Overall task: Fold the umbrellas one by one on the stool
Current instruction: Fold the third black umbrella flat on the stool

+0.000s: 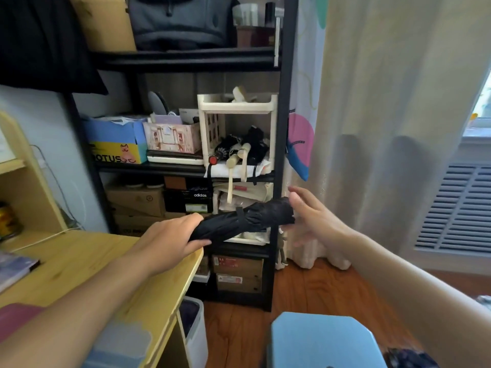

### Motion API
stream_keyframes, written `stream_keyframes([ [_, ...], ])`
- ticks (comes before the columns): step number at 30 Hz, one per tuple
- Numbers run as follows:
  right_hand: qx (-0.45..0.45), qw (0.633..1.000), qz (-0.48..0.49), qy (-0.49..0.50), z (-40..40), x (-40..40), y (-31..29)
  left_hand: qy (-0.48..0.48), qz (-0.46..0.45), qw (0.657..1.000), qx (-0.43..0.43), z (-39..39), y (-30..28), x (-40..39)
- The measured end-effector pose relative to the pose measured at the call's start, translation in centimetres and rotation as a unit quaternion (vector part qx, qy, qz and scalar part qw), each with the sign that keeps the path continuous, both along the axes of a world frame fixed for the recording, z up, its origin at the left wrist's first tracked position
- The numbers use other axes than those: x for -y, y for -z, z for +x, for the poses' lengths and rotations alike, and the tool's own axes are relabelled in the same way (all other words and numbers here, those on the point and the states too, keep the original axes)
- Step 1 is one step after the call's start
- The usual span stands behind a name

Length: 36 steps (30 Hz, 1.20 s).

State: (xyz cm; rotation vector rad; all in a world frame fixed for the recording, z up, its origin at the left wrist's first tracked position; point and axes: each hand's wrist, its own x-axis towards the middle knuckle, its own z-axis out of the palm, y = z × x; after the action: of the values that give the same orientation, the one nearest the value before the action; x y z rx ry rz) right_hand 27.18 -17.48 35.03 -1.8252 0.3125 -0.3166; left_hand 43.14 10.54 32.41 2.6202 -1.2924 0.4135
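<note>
Right in the middle of the view, a folded black umbrella (243, 220) is held up in the air in front of a black metal shelf rack (283, 128), lying nearly level with its far end tipped a bit toward 2 o'clock. Its strap is wrapped round the canopy about halfway along. The left hand (170, 236) has its fingers and thumb curled tight round the near end at about 8 o'clock from the strap, so that's a proper grasp. The right hand (314, 217) sits at 3 o'clock of the umbrella with fingers spread and fairly straight, palm up against the far end, not curled round it; it's a bit blurred, so I can't say exactly how much is touching.

Down at 5 o'clock is the light blue stool (325, 341), well below the umbrella. On the rack's middle shelf, at 12 o'clock from the held one, more umbrellas (239, 151) lie bundled in a cream basket (236, 107). A wooden desk (87, 261) sits at 8 o'clock, under the left forearm.
</note>
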Motion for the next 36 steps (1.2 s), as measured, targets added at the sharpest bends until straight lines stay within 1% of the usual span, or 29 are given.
stream_keyframes([
  [2,0.022,0.996,-0.083,0.022,2.6,-0.7,0.5,0.009,-0.013,1.0,0.018,0.8,0.4,0.7],
  [3,0.035,0.991,-0.115,0.056,3.8,-0.7,0.8,0.015,-0.021,0.998,0.05,1.2,0.6,1.0],
  [5,0.042,0.982,-0.123,0.133,6.0,-0.5,1.2,0.031,-0.023,0.989,0.144,2.1,1.2,1.5],
  [6,0.037,0.982,-0.1,0.158,6.7,-0.3,1.3,0.033,-0.02,0.983,0.179,2.4,1.4,1.6],
  [7,0.031,0.983,-0.051,0.173,7.1,-0.1,1.4,0.032,-0.02,0.979,0.199,2.6,1.6,1.7],
  [8,0.029,0.984,0.02,0.175,7.2,0.1,1.4,0.028,-0.025,0.977,0.208,2.7,1.7,1.6],
  [10,0.055,0.974,0.158,0.155,6.6,0.1,1.0,0.006,-0.051,0.975,0.215,2.9,2.1,1.3],
  [11,0.077,0.967,0.2,0.141,6.1,0.1,0.9,-0.007,-0.066,0.974,0.215,2.9,2.2,1.1],
  [12,0.098,0.961,0.218,0.136,5.6,0.0,0.7,-0.017,-0.08,0.974,0.213,3.0,2.4,0.9],
  [13,0.115,0.961,0.205,0.146,5.0,-0.1,0.7,-0.028,-0.091,0.975,0.203,3.0,2.8,0.7],
  [14,0.128,0.965,0.164,0.159,4.3,-0.6,0.7,-0.037,-0.096,0.976,0.19,2.9,3.3,0.6],
  [15,0.137,0.971,0.095,0.17,3.7,-1.0,1.1,-0.042,-0.095,0.978,0.179,2.8,3.9,0.5],
  [17,0.137,0.975,-0.06,0.161,2.5,-1.9,2.5,-0.043,-0.082,0.982,0.166,2.4,5.5,0.5],
  [18,0.126,0.972,-0.122,0.158,2.1,-2.3,3.3,-0.042,-0.081,0.983,0.16,2.2,6.1,0.6],
  [19,0.117,0.967,-0.158,0.161,1.9,-2.6,4.3,-0.042,-0.083,0.984,0.154,2.0,6.6,0.7],
  [21,0.106,0.962,-0.167,0.187,1.6,-3.0,5.7,-0.043,-0.094,0.984,0.146,1.7,7.0,1.0],
  [24,0.115,0.962,-0.142,0.204,1.3,-3.7,7.4,-0.046,-0.118,0.982,0.138,1.4,7.0,1.2],
  [26,0.154,0.954,-0.123,0.226,1.0,-4.3,7.9,-0.039,-0.119,0.982,0.142,1.2,7.0,1.1],
  [29,0.215,0.932,-0.107,0.27,0.8,-5.0,7.8,-0.019,-0.11,0.981,0.156,0.9,7.1,1.1],
  [33,0.231,0.915,-0.172,0.284,1.1,-5.0,7.8,-0.01,-0.111,0.98,0.163,0.6,6.9,1.1],
  [36,0.238,0.911,-0.18,0.284,1.0,-5.0,7.8,-0.01,-0.114,0.979,0.166,0.4,6.8,1.0],
])
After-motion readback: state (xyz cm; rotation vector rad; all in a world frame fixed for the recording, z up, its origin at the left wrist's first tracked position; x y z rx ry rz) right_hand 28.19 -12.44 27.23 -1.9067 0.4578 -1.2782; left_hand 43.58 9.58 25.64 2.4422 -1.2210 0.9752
